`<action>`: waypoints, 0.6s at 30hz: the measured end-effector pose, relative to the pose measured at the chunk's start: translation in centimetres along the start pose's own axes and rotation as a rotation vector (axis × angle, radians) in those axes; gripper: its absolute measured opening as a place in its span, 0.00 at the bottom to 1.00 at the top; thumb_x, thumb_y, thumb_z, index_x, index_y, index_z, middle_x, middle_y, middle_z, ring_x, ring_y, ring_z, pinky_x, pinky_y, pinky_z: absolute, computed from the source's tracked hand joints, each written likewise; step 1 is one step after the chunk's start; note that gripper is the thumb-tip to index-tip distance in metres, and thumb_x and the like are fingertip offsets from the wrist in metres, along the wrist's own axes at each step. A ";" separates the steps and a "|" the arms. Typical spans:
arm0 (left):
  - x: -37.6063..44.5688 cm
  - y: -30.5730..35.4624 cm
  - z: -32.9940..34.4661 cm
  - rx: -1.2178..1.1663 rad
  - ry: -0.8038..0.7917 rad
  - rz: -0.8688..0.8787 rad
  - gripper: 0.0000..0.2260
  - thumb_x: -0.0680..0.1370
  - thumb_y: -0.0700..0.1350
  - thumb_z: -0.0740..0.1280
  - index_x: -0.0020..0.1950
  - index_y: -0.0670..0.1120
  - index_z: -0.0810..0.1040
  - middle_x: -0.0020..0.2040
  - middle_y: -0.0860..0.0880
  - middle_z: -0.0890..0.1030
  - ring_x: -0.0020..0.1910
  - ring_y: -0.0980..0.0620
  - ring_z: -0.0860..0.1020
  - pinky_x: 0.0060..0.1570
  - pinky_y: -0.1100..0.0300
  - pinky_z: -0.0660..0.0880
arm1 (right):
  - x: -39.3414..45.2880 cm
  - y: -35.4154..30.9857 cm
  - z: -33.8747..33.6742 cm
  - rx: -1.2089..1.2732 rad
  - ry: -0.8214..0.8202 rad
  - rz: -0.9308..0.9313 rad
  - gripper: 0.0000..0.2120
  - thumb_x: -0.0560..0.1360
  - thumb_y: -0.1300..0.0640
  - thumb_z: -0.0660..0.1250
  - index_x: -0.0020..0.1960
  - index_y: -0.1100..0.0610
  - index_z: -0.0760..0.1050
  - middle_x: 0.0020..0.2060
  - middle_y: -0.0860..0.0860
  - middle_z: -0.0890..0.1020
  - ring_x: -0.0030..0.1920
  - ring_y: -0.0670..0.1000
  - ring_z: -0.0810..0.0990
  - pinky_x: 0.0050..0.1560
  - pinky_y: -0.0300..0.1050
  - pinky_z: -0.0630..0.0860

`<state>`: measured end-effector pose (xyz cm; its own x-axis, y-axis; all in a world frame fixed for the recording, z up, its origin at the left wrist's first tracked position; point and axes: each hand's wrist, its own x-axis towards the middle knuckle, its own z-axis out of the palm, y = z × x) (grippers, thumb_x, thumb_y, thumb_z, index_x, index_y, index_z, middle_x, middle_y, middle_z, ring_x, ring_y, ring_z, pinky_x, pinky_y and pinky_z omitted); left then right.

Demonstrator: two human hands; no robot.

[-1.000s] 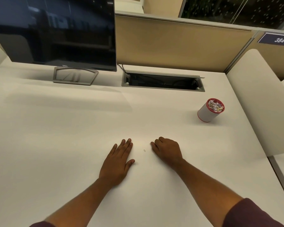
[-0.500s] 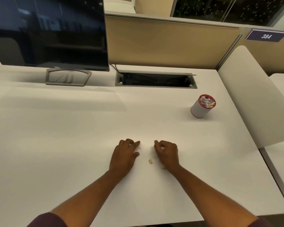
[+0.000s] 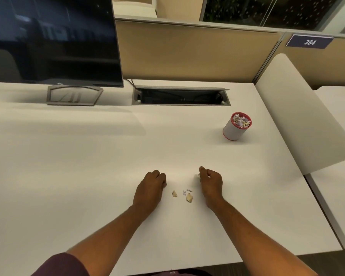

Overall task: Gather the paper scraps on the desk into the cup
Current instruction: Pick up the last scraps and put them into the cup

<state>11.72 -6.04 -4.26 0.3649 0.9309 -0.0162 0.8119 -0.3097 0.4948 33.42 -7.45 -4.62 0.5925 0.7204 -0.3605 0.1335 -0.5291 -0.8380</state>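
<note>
A: What are the fingers doing?

B: The right hand [image 3: 211, 184] has its fingers [image 3: 202, 170] curled in, pinching a tiny paper bit at the tips. The left hand [image 3: 150, 188] rests knuckles-up on the counter [image 3: 88, 166], fingers curled under; whether it holds anything, I cannot tell.

A: And the scraps?

B: A few paper scraps [image 3: 184, 194] lie on the counter between the hands. The red-rimmed white cup [image 3: 237, 126], already heaped with scraps, stands well apart at two o'clock. A Dell monitor [image 3: 52, 40] sits at eleven o'clock, the cable tray [image 3: 180, 96] at twelve.
</note>
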 end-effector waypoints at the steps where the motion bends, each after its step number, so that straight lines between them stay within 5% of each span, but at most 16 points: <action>1: -0.1 0.2 0.1 0.000 -0.008 0.022 0.03 0.80 0.41 0.64 0.47 0.44 0.77 0.46 0.49 0.76 0.45 0.46 0.74 0.41 0.49 0.74 | -0.1 0.0 0.0 -0.027 -0.008 -0.022 0.23 0.78 0.50 0.65 0.29 0.53 0.61 0.22 0.43 0.63 0.26 0.46 0.60 0.31 0.43 0.59; 6: -1.6 1.2 1.5 -0.095 -0.073 0.166 0.14 0.80 0.52 0.65 0.63 0.51 0.76 0.59 0.52 0.75 0.57 0.50 0.73 0.56 0.54 0.73 | -0.3 -0.1 -0.2 -0.053 -0.035 -0.062 0.26 0.79 0.50 0.65 0.27 0.52 0.59 0.20 0.43 0.62 0.24 0.45 0.61 0.32 0.44 0.58; 9: -2.5 1.3 2.5 -0.117 -0.112 0.183 0.30 0.80 0.62 0.60 0.78 0.51 0.60 0.73 0.52 0.65 0.72 0.53 0.63 0.71 0.58 0.63 | -0.4 0.0 -0.4 -0.063 -0.057 -0.077 0.28 0.80 0.50 0.65 0.22 0.50 0.63 0.18 0.43 0.66 0.22 0.43 0.65 0.32 0.43 0.59; 13: -2.1 2.7 3.9 -0.009 -0.198 0.238 0.38 0.80 0.65 0.56 0.82 0.50 0.44 0.82 0.54 0.45 0.80 0.55 0.42 0.78 0.59 0.44 | -0.5 -0.1 -0.5 -0.063 -0.072 -0.093 0.28 0.80 0.50 0.65 0.22 0.50 0.65 0.19 0.43 0.66 0.23 0.43 0.64 0.33 0.43 0.62; 15: -1.4 3.8 4.5 -0.004 -0.209 0.283 0.35 0.81 0.61 0.57 0.82 0.50 0.45 0.82 0.54 0.43 0.80 0.55 0.39 0.79 0.57 0.43 | -0.4 -0.1 -0.6 -0.061 -0.071 -0.093 0.27 0.80 0.50 0.65 0.24 0.51 0.65 0.20 0.44 0.67 0.25 0.44 0.64 0.34 0.44 0.63; 18: -1.0 4.8 5.0 -0.072 -0.203 0.340 0.25 0.83 0.52 0.60 0.79 0.52 0.60 0.82 0.53 0.53 0.81 0.54 0.47 0.79 0.56 0.49 | -0.4 0.0 -0.8 -0.048 -0.088 -0.089 0.26 0.80 0.49 0.65 0.24 0.50 0.65 0.21 0.44 0.67 0.26 0.44 0.64 0.34 0.44 0.65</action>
<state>17.56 -9.41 -6.26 0.6957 0.7183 -0.0089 0.5981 -0.5724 0.5609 33.85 -8.06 -4.10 0.5052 0.8007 -0.3220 0.2217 -0.4810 -0.8482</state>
